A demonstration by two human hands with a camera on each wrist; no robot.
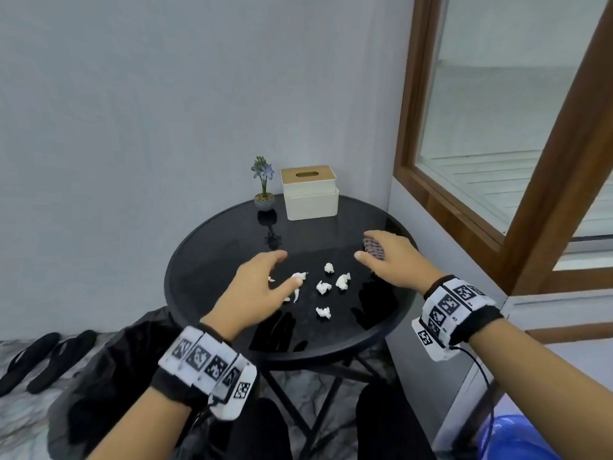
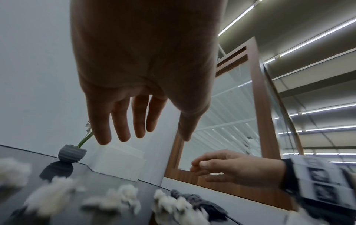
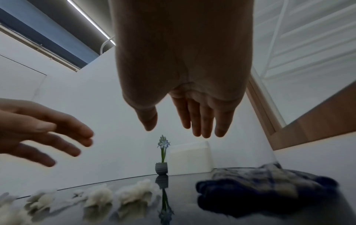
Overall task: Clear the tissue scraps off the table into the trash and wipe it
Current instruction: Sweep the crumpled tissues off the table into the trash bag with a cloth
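Several white tissue scraps (image 1: 323,287) lie near the middle of the round black glass table (image 1: 205,260). My left hand (image 1: 287,270) hovers over the leftmost scraps with its fingers spread and holds nothing; the left wrist view shows those fingers (image 2: 123,127) straight above the scraps (image 2: 119,197). My right hand (image 1: 363,245) is open above a folded checked cloth (image 1: 373,249) at the table's right side. In the right wrist view its fingers (image 3: 202,130) hang a little above the cloth (image 3: 269,181) without touching it.
A cream tissue box (image 1: 310,194) and a small potted flower (image 1: 264,200) stand at the table's far edge. A black plastic bag (image 1: 99,376) sits on the floor at the left, with black sandals (image 1: 43,360) beyond. A wood-framed window (image 1: 464,210) is close on the right.
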